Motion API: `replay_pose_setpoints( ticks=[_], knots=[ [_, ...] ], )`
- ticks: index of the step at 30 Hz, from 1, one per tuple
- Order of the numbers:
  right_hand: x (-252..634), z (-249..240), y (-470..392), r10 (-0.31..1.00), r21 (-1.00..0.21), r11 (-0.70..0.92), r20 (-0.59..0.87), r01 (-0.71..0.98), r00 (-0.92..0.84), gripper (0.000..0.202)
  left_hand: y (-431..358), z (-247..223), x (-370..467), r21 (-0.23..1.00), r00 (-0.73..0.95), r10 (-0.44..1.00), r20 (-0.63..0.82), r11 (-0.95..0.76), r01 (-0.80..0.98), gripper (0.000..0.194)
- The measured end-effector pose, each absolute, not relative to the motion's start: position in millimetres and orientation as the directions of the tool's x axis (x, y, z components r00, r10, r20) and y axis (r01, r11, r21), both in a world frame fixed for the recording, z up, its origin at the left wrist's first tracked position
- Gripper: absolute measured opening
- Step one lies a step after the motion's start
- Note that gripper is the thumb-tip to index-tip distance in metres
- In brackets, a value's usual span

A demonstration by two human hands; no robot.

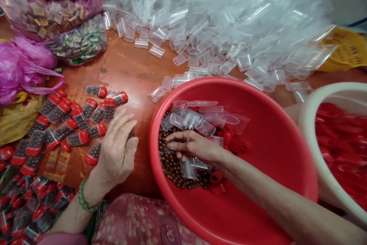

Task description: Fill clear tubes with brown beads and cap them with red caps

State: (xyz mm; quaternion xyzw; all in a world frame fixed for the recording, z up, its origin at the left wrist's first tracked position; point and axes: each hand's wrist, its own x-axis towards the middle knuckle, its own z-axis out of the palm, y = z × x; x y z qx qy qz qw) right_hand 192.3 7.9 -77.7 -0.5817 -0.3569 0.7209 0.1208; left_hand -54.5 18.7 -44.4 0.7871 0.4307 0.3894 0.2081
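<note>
My left hand [116,149] is above the wooden table with its fingers stretched out and thumb apart, beside filled clear containers with red caps [77,138]. A small dark item shows partly behind its thumb. Inside the red basin [275,141], my right hand [192,145] reaches down to the brown beads [174,168], thumb and fingers pinched together. What lies between those fingertips is too small to make out. Clear empty tubes [192,117] lie around that hand, and loose red caps [229,138] sit to its right in the basin.
A large heap of clear tubes [200,15] covers the back of the table [120,61]. Bags of small packets [80,40] and a pink bag [25,61] stand at left. More filled containers [37,206] lie lower left. At right are a white tub [309,119] and a yellow basket [346,48].
</note>
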Motion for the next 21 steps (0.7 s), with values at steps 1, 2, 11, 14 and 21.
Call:
replay_pose_setpoints(
  ticks=[1,2,11,14,21],
  knots=[
    [191.8,-79.2,7.5,0.573,-0.650,-0.733,-0.748,0.199,-0.335,0.047,13.4,-42.8,-52.2,0.687,0.331,0.838,0.433,-0.545,0.481,0.032],
    [191.4,-80.3,7.1,0.560,-0.646,-0.747,-0.739,0.157,-0.375,0.046,8.9,-41.1,-50.7,0.708,0.340,0.837,0.430,-0.546,0.449,0.033],
    [186.0,-75.3,8.9,0.606,-0.631,-0.752,-0.548,-0.192,-0.577,0.042,-7.3,-24.7,-37.9,0.639,0.513,0.733,0.446,-0.662,0.391,0.068],
    [186.4,-66.5,8.8,0.644,-0.629,-0.728,-0.492,-0.273,-0.585,0.036,-8.8,-20.5,-24.1,0.616,0.549,0.750,0.370,-0.640,0.459,0.070],
    [187.3,-52.7,-0.1,0.739,-0.671,-0.637,-0.392,-0.379,-0.549,0.035,-6.3,-16.7,3.8,0.691,0.510,0.758,0.407,-0.621,0.370,0.048]
  ],
)
